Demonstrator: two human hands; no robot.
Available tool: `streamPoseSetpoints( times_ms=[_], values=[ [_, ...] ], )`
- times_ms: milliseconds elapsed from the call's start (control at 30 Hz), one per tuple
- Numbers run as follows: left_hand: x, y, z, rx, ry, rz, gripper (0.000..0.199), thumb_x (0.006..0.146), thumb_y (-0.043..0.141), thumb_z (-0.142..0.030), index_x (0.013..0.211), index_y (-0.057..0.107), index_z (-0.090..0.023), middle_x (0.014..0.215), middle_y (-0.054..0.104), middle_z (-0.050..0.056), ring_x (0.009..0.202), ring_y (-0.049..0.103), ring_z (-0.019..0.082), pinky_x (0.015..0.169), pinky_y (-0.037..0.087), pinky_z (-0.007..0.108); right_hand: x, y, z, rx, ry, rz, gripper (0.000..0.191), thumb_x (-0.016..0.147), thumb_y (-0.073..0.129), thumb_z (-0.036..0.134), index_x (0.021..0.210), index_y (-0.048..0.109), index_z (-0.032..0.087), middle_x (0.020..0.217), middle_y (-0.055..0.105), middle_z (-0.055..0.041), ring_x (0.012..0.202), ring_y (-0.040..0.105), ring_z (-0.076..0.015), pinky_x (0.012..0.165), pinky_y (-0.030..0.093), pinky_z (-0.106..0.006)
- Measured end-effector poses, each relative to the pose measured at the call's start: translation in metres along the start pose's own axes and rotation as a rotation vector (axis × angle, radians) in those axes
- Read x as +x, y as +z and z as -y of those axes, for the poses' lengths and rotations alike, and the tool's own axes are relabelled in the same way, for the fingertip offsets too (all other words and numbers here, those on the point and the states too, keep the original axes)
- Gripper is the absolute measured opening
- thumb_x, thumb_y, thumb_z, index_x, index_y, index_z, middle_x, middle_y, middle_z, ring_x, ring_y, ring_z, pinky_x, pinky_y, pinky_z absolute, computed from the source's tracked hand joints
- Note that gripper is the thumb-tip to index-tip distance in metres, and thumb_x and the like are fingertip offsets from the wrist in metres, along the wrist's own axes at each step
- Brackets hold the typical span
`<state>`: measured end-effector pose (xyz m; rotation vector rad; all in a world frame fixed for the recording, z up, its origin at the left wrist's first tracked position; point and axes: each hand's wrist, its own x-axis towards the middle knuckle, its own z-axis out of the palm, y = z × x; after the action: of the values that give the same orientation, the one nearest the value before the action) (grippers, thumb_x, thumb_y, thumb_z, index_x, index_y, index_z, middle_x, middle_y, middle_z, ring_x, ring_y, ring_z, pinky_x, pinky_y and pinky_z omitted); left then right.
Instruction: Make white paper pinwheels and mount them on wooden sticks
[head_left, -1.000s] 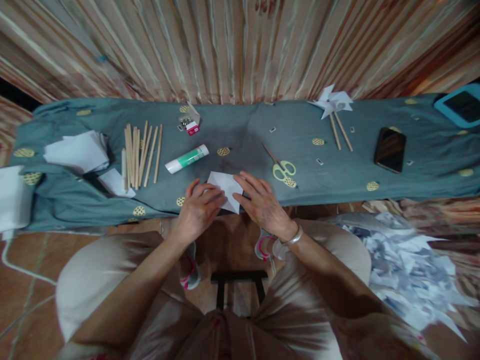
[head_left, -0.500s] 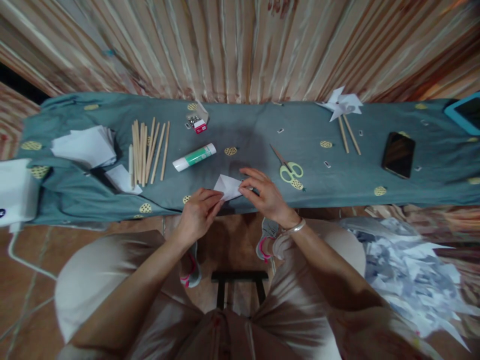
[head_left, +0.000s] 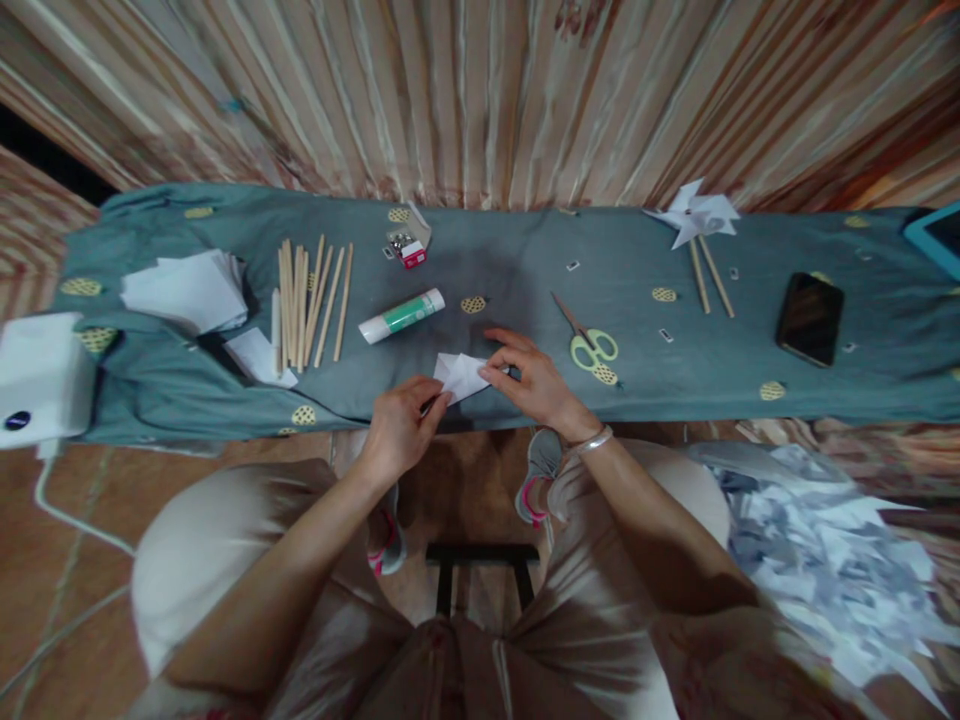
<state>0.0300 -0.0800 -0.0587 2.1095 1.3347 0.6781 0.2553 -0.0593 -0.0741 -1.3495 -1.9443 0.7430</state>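
In the head view, just below the middle of the frame, see a folded white paper (head_left: pixel 460 378) over the near part of a grey-green cloth (head_left: pixel 517 265); running longest from lower left to upper right, nearly sideways, with the right end slightly higher; showing a pointed corner toward the upper left and a narrower end toward the right; cannot tell whether resting on the cloth or lifted a little.

At the lower left end of the paper, find the left hand (head_left: pixel 405 415), clamped there with thumb and forefinger, the other fingers curled close behind; at the right end, find the right hand (head_left: pixel 532 382), pinching the edge between thumb and forefinger, with the remaining fingers spread apart and reaching toward the top of the frame.

Left of centre, above the paper, note a glue stick (head_left: pixel 402 316), slanting up to the right; right of centre, scissors (head_left: pixel 584 332) with blades toward the upper left; farther left, wooden sticks (head_left: pixel 299 300), mostly upright in the frame, and a stack of white paper (head_left: pixel 187 290); at upper right, a paper pinwheel (head_left: pixel 695 217).
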Motion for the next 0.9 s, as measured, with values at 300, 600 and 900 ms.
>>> streamPoseSetpoints(
  times_ms=[300,600,900],
  values=[
    [-0.004,-0.001,0.006,0.040,0.260,-0.070,0.026,0.099,0.052,-0.030,0.100,0.074,-0.016,0.098,0.074,0.011,0.091,0.066,0.021,0.080,0.052,0.033,-0.016,-0.024,0.001,-0.005,-0.104,0.016,0.019,0.092,0.062,0.038,0.087,0.075,0.025,0.135,0.064,-0.0071,0.138,0.050,-0.0259,0.115,0.040,-0.048],
    [-0.004,0.004,0.009,0.078,0.114,-0.034,0.027,0.098,0.051,-0.030,0.094,0.074,-0.017,0.089,0.073,0.008,0.085,0.065,0.021,0.079,0.050,0.034,-0.020,-0.018,-0.006,-0.083,-0.028,0.034,0.026,0.094,0.058,0.040,0.081,0.073,0.021,0.133,0.065,-0.0127,0.134,0.054,-0.0294,0.111,0.043,-0.051],
    [0.002,0.005,0.007,0.091,-0.009,-0.048,0.026,0.095,0.054,-0.028,0.107,0.073,-0.016,0.095,0.075,0.009,0.089,0.067,0.024,0.084,0.052,0.036,-0.013,-0.014,-0.006,-0.028,0.100,-0.065,0.023,0.087,0.067,0.042,0.074,0.070,0.023,0.128,0.069,-0.0113,0.127,0.059,-0.0282,0.108,0.044,-0.048]
  ],
)
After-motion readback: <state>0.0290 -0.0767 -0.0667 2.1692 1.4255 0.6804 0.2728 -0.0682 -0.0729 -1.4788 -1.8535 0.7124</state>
